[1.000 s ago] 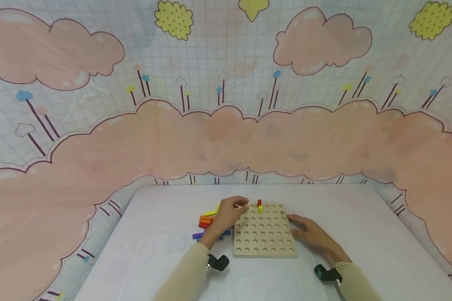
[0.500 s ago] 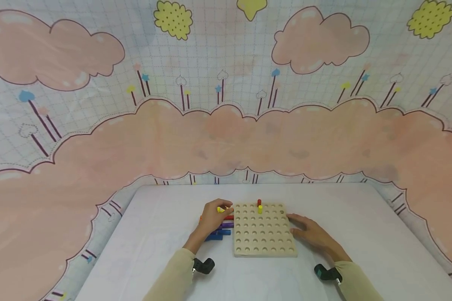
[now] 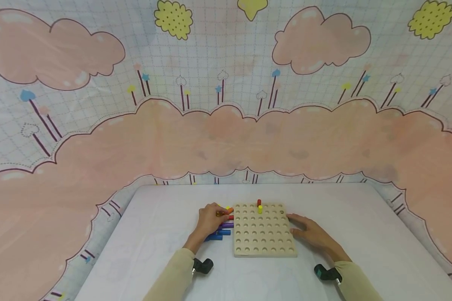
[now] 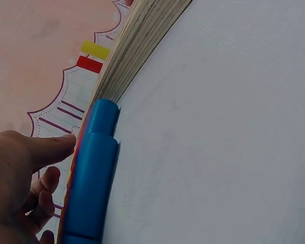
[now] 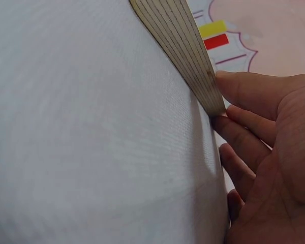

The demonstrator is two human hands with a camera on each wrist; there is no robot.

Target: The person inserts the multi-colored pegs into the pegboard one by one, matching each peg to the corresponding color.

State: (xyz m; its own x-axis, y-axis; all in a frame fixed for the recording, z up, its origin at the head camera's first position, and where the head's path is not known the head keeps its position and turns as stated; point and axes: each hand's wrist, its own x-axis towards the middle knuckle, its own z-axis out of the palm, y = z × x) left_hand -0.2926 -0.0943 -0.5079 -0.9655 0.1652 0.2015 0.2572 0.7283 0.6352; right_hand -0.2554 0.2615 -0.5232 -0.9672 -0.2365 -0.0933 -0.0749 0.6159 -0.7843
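Left of the pegboard (image 3: 265,240), my left hand (image 3: 209,220) has its thumb and fingers at an orange peg (image 3: 229,210), apparently pinching it; the hand covers part of the pile. In the left wrist view the thumb points toward large-looking blue pegs (image 4: 91,188), and the fingertips' contact is hidden. My right hand (image 3: 316,236) rests against the board's right edge, fingers relaxed; the right wrist view has thumb and fingertips at the board's side (image 5: 193,61). A red peg (image 3: 259,202) and a yellow peg (image 3: 260,209) stand upright in the board's back rows.
Red (image 3: 231,218), purple (image 3: 227,225) and blue pegs (image 3: 214,237) lie beside the board's left edge, with bits of yellow behind the hand. The white table (image 3: 135,251) ends at a patterned cloth backdrop (image 3: 226,142).
My left hand has drawn back left from the board's top left corner to the pegs, then dipped slightly lower. An orange peg now shows at its fingers. The right hand stays put.
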